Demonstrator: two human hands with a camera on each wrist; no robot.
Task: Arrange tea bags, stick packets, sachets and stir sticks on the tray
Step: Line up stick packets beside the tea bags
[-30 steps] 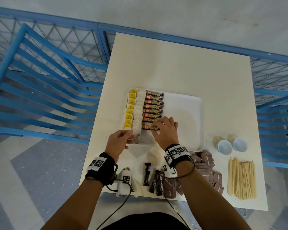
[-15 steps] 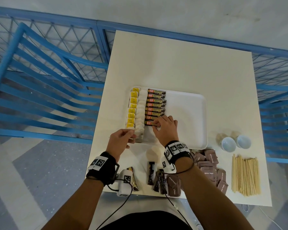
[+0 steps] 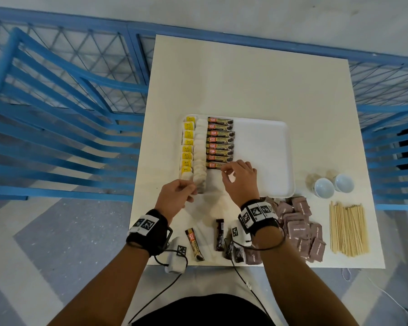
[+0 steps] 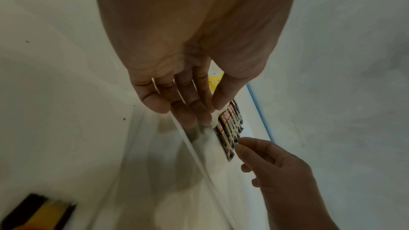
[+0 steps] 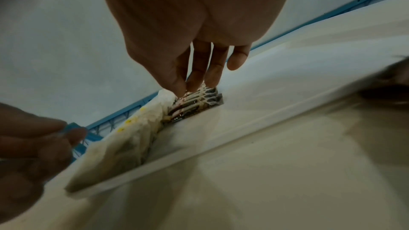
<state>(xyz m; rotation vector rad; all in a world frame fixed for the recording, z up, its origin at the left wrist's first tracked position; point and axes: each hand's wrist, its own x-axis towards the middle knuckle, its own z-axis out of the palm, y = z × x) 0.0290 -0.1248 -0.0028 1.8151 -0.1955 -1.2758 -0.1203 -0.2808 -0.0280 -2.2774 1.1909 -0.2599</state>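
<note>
A white tray [image 3: 266, 151] lies mid-table. Along its left side runs a column of tea bags [image 3: 199, 156] with yellow tags, then a column of several stick packets [image 3: 219, 142]. My left hand [image 3: 192, 190] curls on the tray's near-left corner rim beside the nearest tea bag [image 4: 196, 133]. My right hand [image 3: 225, 171] is over the nearest stick packet [image 3: 213, 165]. Its thumb and fingertips [image 5: 182, 88] pinch that packet's right end. The hand hides the rest of the packet.
Loose stick packets [image 3: 194, 244] lie by the table's near edge. To their right are a pile of brown sachets [image 3: 299, 228], a bundle of wooden stir sticks [image 3: 348, 229] and two white cups [image 3: 324, 187]. Blue railings [image 3: 57, 118] flank the table.
My right hand has slid the nearest stick packet up against the row. My left hand has stayed at the tray's corner.
</note>
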